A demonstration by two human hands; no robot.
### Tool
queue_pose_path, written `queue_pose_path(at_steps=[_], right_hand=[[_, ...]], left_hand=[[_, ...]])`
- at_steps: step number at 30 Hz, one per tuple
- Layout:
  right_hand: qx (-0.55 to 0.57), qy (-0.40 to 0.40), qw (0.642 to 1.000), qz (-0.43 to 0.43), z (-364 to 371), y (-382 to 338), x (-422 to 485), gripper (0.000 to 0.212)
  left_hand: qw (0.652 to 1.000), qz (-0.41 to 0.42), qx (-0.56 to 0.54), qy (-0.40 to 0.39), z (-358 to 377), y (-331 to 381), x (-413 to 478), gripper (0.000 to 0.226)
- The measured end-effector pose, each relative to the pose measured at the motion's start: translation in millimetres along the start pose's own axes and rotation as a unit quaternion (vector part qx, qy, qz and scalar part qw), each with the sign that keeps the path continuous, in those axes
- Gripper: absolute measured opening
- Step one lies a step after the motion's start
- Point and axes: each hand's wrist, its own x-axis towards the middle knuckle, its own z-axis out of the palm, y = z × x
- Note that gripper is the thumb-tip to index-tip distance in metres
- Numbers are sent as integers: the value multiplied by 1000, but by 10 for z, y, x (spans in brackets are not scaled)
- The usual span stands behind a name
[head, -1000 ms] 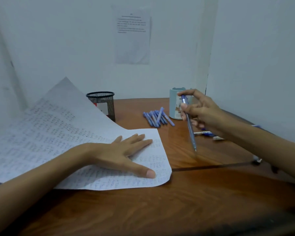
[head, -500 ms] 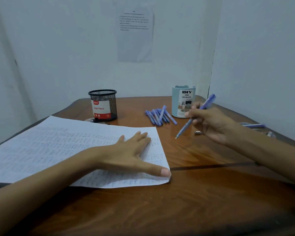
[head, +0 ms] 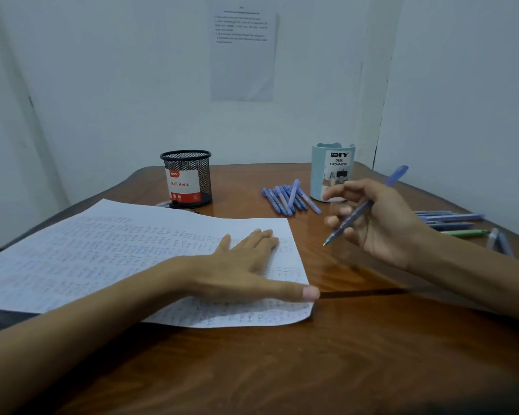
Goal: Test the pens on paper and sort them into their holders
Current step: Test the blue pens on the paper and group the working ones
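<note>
A sheet of paper (head: 108, 253) covered in small scribbles lies flat on the wooden table (head: 312, 369). My left hand (head: 246, 274) presses flat on its right part, fingers straight. My right hand (head: 378, 223) holds a blue pen (head: 357, 214) in the air to the right of the paper, tip pointing down-left. A black mesh holder (head: 188, 178) labelled "Ball Pens" stands behind the paper. A pale blue desk organizer (head: 331, 172) stands at the back right. Several blue pens (head: 288, 197) lie in a bunch between the two holders.
More pens (head: 450, 220), blue ones and a green one (head: 465, 233), lie on the table behind my right forearm. White walls close in the back and right sides, with a printed notice (head: 241, 52) taped up. A seam (head: 363, 292) crosses the tabletop.
The lifted paper has settled flat under my left hand. My right hand has turned the pen from pointing straight down to a writing slant, and has shifted slightly nearer the paper.
</note>
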Motion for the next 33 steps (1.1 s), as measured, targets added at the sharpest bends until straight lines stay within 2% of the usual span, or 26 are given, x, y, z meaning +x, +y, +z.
queue_pose_path(at_steps=[3,6,8,12,15,20,22,25,33], right_hand=[[-67,-28,997,-36,22,-29,-23,54],[-144,-43,988,-16,41,2,-38,62],[-203,-55,978,3,74,36,-66,58],[-267,-87,960,-11,177,110,-124,32],[-303,-86,949,-35,204,136,-132,38],[-323,-101,939,-59,226,165,-139,38],[-332,-124,932,-71,246,178,-131,35],[-364,-138,918,-82,255,188,-116,37],[-365,-152,916,-69,231,194,-128,40]], left_hand=[[1000,6,19,11,20,6,6,131],[999,10,29,8,-1,-2,11,147],[999,4,32,7,-8,18,-2,144],[1000,-11,26,3,-9,61,-34,118],[1000,-8,21,-5,-34,84,-57,118],[1000,2,23,-14,-56,86,-51,117],[999,15,27,-9,-43,62,-41,127],[999,31,27,0,-35,41,-25,131],[998,47,34,-5,-33,-16,11,146]])
